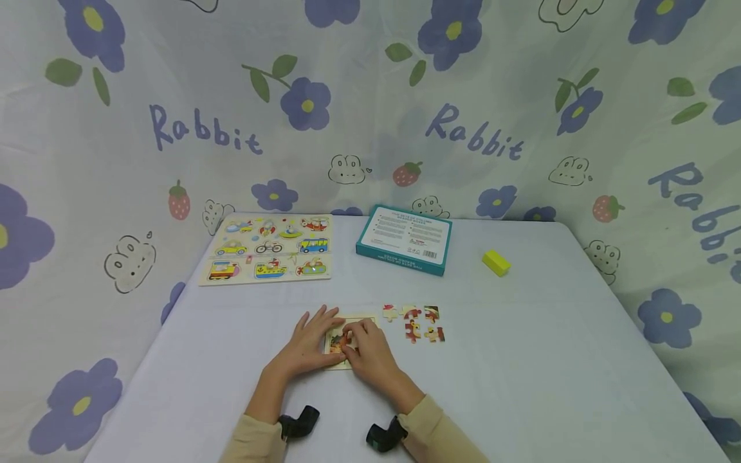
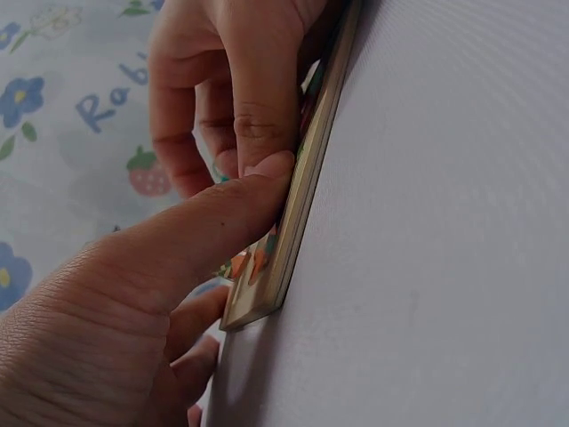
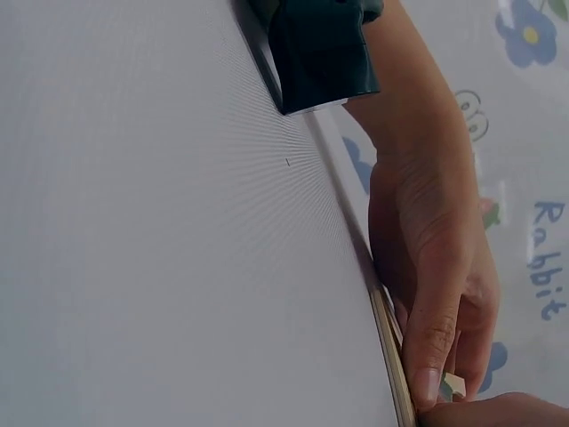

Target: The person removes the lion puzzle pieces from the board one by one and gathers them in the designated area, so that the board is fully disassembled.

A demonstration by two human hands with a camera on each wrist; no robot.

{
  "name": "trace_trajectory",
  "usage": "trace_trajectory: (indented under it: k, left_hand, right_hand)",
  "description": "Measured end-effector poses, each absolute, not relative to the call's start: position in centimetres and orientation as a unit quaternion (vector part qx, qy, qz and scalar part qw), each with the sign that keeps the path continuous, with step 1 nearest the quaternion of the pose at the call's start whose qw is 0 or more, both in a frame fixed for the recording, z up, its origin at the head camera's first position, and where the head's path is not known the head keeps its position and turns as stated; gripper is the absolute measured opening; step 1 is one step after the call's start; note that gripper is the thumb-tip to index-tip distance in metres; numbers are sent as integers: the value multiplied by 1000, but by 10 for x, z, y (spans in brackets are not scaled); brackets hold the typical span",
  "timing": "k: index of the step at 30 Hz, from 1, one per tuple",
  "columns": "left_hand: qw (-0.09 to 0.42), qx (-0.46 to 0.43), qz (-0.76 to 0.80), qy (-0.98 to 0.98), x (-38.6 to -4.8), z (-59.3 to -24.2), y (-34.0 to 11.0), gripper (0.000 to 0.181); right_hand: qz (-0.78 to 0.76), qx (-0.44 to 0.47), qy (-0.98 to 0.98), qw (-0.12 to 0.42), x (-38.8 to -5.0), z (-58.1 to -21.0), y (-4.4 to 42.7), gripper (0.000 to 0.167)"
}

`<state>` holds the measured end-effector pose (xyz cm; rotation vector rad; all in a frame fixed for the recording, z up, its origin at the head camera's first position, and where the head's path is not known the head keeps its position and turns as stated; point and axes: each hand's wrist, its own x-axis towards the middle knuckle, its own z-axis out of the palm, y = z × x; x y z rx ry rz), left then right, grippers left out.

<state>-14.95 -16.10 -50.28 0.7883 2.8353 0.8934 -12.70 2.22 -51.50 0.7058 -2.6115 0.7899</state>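
Note:
A small wooden puzzle board [image 1: 338, 368] lies flat on the table in front of me, part of its picture [image 1: 336, 344] showing between my hands. My left hand [image 1: 302, 348] rests along its left side, fingers spread and fairly straight, the thumb on the board near its front edge. Over the board's right half, my right hand [image 1: 373, 355] pinches a puzzle piece [image 3: 453, 386], mostly hidden by its curled fingers. The two thumbs meet close together in the left wrist view. Right of the board lie several loose jigsaw pieces [image 1: 413, 330], some side by side.
Behind the hands, a wooden board with vehicle pictures [image 1: 278, 257] lies at the back left. A teal-edged box [image 1: 405, 239] sits at the back middle, with a yellow block [image 1: 496, 263] to its right. A patterned curtain hangs behind the white table [image 1: 521, 386].

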Motion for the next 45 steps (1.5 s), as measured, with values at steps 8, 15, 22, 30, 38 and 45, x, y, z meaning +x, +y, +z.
trace_trajectory:
  k: [8, 15, 22, 30, 38, 45]
  left_hand:
    - [25, 263, 299, 917, -149, -503, -162, 72]
    - [33, 262, 297, 918, -149, -502, -161, 71]
    - [37, 262, 292, 919, -149, -501, -161, 71]
    - [39, 261, 288, 920, -149, -500, -160, 70]
    - [40, 259, 276, 925, -149, -503, -160, 71]
    - [38, 264, 274, 924, -149, -502, -161, 70]
  right_hand:
    - [265, 248, -917, 165, -128, -516, 23, 29]
    - [260, 244, -916, 183, -127, -515, 23, 24]
    - [301, 233, -904, 195, -127, -514, 26, 20]
    - [355, 214, -891, 183, -128, -513, 33, 16]
    - [396, 176, -888, 155, -131, -509, 44, 17]
    - [407, 169, -885, 150, -134, -507, 57, 18]
